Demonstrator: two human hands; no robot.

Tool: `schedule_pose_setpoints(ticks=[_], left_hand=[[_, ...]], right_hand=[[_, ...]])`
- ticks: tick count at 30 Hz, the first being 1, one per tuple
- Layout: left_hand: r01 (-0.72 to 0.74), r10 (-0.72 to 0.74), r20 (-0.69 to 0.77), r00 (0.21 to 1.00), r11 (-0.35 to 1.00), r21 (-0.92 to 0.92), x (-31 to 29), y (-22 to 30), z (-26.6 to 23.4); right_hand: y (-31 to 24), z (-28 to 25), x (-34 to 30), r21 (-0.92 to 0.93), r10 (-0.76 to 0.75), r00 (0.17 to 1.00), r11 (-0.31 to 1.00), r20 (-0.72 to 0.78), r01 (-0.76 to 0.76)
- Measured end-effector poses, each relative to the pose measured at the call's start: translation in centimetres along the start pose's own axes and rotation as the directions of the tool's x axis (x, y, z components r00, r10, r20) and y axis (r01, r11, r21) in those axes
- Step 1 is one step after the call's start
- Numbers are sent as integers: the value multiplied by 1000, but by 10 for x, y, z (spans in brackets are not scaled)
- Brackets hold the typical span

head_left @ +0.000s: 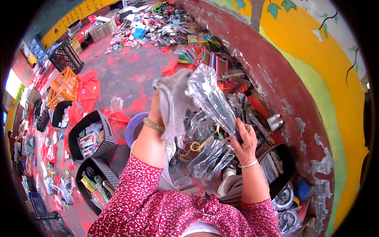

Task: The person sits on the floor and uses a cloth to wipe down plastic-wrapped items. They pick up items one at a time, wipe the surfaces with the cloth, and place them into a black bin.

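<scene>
My left hand (158,106) is raised and grips a grey cloth (173,100) that hangs down over it. My right hand (245,138) holds a clear plastic packet (209,96) by its lower end, with the packet tilted up and left so its top meets the cloth. Below both hands lies a heap of similar clear packets (211,158) with dark items in them. I wear a bracelet on each wrist and red patterned sleeves.
Black bins (104,138) with small goods stand at the left, next to an orange crate (63,85) and a black crate (65,57). A purple round tub (133,127) sits behind my left arm. A painted wall (300,67) curves along the right. More goods lie piled on the floor at the top.
</scene>
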State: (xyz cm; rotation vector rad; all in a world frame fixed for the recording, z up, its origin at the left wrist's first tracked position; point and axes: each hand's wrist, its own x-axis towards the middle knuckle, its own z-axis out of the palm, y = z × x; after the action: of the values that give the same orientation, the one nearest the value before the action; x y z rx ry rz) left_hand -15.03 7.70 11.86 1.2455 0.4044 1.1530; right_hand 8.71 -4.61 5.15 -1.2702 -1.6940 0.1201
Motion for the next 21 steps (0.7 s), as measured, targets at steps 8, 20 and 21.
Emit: schedule_pose_setpoints(ticks=[8, 20, 21], left_hand=[[-7, -65, -85, 994, 756, -655, -3, -32, -4], [-204, -72, -425, 903, 798, -568, 1, -68, 21], [-203, -62, -418, 906, 804, -558, 2, -71, 19]], right_hand=[[-3, 10, 2, -51, 81, 996, 996, 31, -79], [-18, 17, -3, -421, -135, 990, 896, 36, 137], [-17, 17, -3, -404, -126, 990, 904, 68, 143]])
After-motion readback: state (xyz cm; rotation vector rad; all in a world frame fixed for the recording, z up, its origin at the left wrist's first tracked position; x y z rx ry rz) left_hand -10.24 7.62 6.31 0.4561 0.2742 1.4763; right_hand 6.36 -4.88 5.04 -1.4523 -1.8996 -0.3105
